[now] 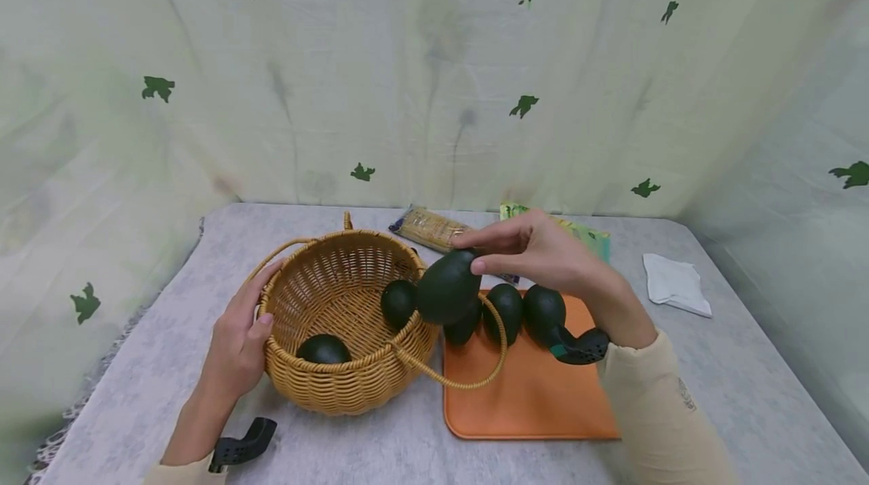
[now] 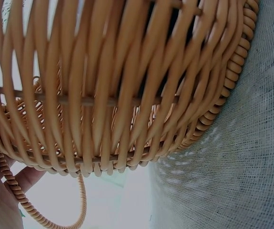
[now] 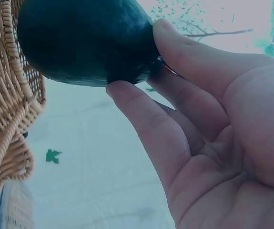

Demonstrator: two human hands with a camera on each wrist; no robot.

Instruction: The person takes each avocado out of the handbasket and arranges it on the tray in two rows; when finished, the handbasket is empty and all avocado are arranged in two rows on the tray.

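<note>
A dark green avocado (image 1: 448,287) is pinched by its narrow end between the thumb and fingers of my right hand (image 1: 543,247). It overlaps the right rim of a woven wicker basket (image 1: 353,387) in the head view; in the right wrist view the held avocado (image 3: 84,40) shows close beside the weave. My left hand (image 1: 234,342) grips the basket's left side at the rim. Inside the basket sit one avocado (image 1: 323,349) near the front and another avocado (image 1: 398,304) at the right wall. The left wrist view shows mostly the basket's side (image 2: 98,86).
Several avocados, such as one (image 1: 545,313) at the right, lie on an orange board (image 1: 536,402). A basket handle (image 1: 498,364) hangs over the board's left edge. Behind are a noodle-like pack (image 1: 431,228) and a green packet (image 1: 591,236); white tissue (image 1: 675,285) lies right.
</note>
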